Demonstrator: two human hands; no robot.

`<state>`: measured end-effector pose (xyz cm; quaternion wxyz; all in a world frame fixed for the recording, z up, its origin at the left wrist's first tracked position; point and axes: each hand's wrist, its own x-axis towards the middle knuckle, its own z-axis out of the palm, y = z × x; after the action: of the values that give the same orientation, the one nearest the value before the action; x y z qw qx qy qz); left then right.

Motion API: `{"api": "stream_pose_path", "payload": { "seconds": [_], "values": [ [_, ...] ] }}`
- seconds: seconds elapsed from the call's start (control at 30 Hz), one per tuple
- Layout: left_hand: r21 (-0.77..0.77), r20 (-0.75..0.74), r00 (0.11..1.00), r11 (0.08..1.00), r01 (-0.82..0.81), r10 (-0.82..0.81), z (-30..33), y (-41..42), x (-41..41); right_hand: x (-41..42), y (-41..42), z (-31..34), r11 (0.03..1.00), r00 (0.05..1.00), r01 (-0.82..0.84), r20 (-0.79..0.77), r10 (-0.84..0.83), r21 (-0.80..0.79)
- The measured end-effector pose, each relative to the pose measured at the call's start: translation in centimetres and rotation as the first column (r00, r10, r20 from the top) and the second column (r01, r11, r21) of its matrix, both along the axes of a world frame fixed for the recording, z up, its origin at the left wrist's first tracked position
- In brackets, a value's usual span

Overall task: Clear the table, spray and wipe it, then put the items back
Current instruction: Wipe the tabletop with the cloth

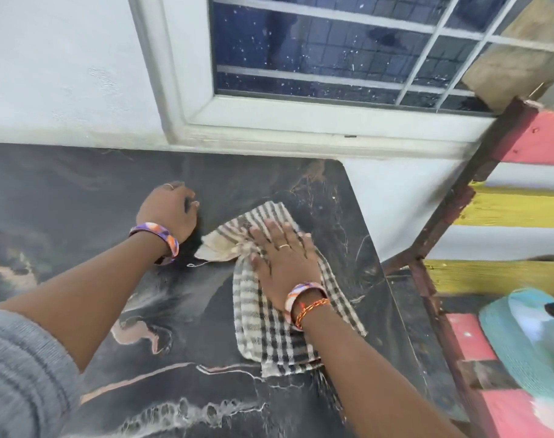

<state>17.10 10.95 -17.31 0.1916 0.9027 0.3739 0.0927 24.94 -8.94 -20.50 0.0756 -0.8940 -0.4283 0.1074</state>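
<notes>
Grey sleeve [19,368] of ours fills the lower left corner, closest to the lens. Beyond it we see the dark marbled table [111,191] running up to a white wall and a barred window [332,49]. To the right, just past the table's edge, stands a slatted frame [506,210] painted red and yellow, with a teal woven item [516,343] lying on it. Our left hand [168,210] rests on the table with its fingers curled under, holding nothing we can make out. Our right hand [282,257] lies flat with fingers spread, pressing the checked cloth [269,327] against the table near its right edge.
</notes>
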Motion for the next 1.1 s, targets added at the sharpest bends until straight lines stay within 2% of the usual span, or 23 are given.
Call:
{"api": "stream_pose_path", "payload": {
  "seconds": [0.07,0.13,0.27,0.37,0.43,0.5,0.6,0.67,0.73,0.83,0.9,0.97,1.03,1.1],
  "values": [
    [0.051,0.018,1.000,0.999,-0.012,0.011,-0.6,1.4,0.1,4.3,-1.1,0.0,0.961,0.962,0.274,0.000,-0.274,-0.048],
    [0.065,0.039,0.998,0.997,-0.043,0.041,-1.3,2.9,-0.3,7.8,-1.5,0.2,0.882,0.887,0.461,0.007,-0.462,-0.098],
    [0.023,0.090,0.995,0.999,-0.038,0.036,-2.4,4.2,-1.2,10.8,1.3,0.2,0.809,0.813,0.580,0.020,-0.581,-0.098],
    [0.013,0.133,0.990,0.999,-0.046,0.044,-3.1,4.6,-1.2,10.5,5.2,0.2,0.867,0.872,0.490,0.056,-0.487,-0.088],
    [0.011,0.133,0.989,0.998,-0.060,0.058,-3.4,4.7,-1.2,8.7,8.8,0.1,0.942,0.943,0.330,0.063,-0.326,-0.064],
    [-0.002,0.128,0.990,0.998,-0.066,0.066,-3.6,4.8,-1.4,5.8,13.0,-0.1,0.995,0.994,0.098,0.049,-0.096,-0.027],
    [0.012,0.115,0.993,0.999,-0.042,0.040,-3.6,4.8,-1.4,3.5,16.9,-0.1,0.985,0.984,-0.174,0.051,0.173,0.005],
    [0.004,0.078,0.995,0.998,-0.056,0.055,-3.6,4.9,-1.2,5.6,16.9,-0.1,0.975,0.974,-0.221,0.050,0.222,-0.026],
    [-0.009,0.065,0.996,0.998,-0.065,0.066,-3.7,4.8,-1.0,9.1,15.5,-0.1,0.988,0.988,-0.149,0.036,0.150,-0.038],
    [-0.010,0.083,0.994,0.997,-0.071,0.071,-3.7,4.8,-0.9,14.6,11.6,0.0,0.987,0.989,0.143,0.059,-0.139,-0.073],
    [-0.016,0.082,0.994,0.997,-0.075,0.076,-3.7,4.8,-0.9,17.3,8.3,0.1,0.921,0.923,0.384,0.066,-0.380,-0.066],
    [-0.012,0.073,0.995,0.997,-0.073,0.073,-3.7,4.7,-0.8,18.8,6.4,0.4,0.842,0.843,0.537,0.023,-0.537,-0.055],
    [-0.010,0.068,0.995,0.997,-0.073,0.074,-3.8,4.6,-0.8,19.1,6.3,0.4,0.808,0.811,0.584,0.030,-0.584,-0.078],
    [-0.014,0.070,0.994,0.997,-0.077,0.078,-3.8,4.7,-0.8,18.7,7.5,0.1,0.810,0.815,0.579,0.101,-0.570,-0.096]
  ]
}}
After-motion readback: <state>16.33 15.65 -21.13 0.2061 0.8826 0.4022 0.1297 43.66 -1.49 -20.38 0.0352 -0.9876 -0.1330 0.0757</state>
